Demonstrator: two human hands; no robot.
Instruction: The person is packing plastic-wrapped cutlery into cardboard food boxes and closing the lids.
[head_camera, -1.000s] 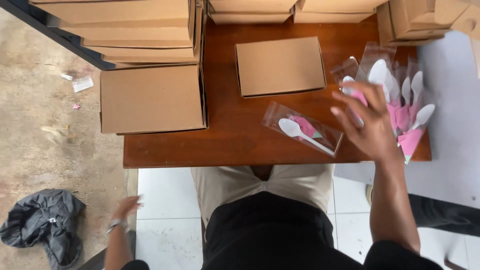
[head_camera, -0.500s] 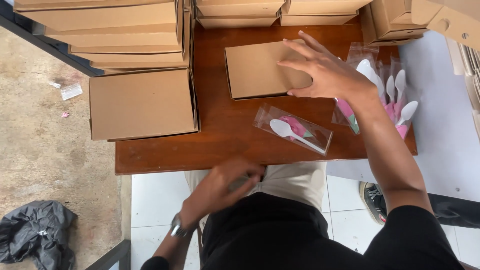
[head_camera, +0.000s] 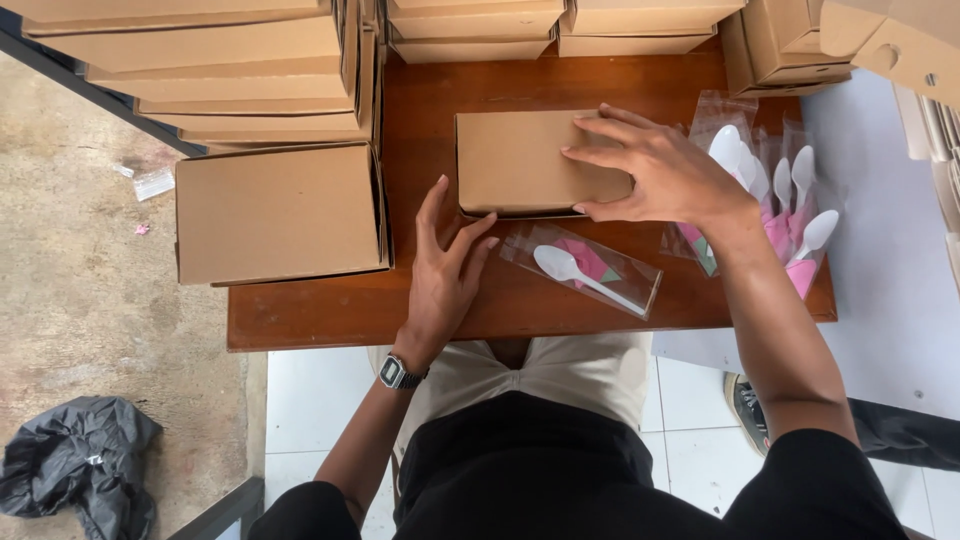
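Note:
A closed brown cardboard box (head_camera: 520, 160) lies in the middle of the wooden table (head_camera: 320, 310). My right hand (head_camera: 665, 170) rests flat on the box's right end, fingers spread over the lid. My left hand (head_camera: 445, 265) lies on the table with its fingertips against the box's front left corner. A clear packet with a white plastic spoon and a pink napkin (head_camera: 585, 268) lies just in front of the box, between my two hands.
A larger closed cardboard box (head_camera: 278, 212) sits at the table's left. Stacks of flat boxes (head_camera: 200, 70) line the back. More spoon packets (head_camera: 775, 205) are piled at the right edge. A black bag (head_camera: 75, 465) lies on the floor.
My left hand has come up from my lap onto the table at the box's front left corner. My right hand has settled onto the box's right end.

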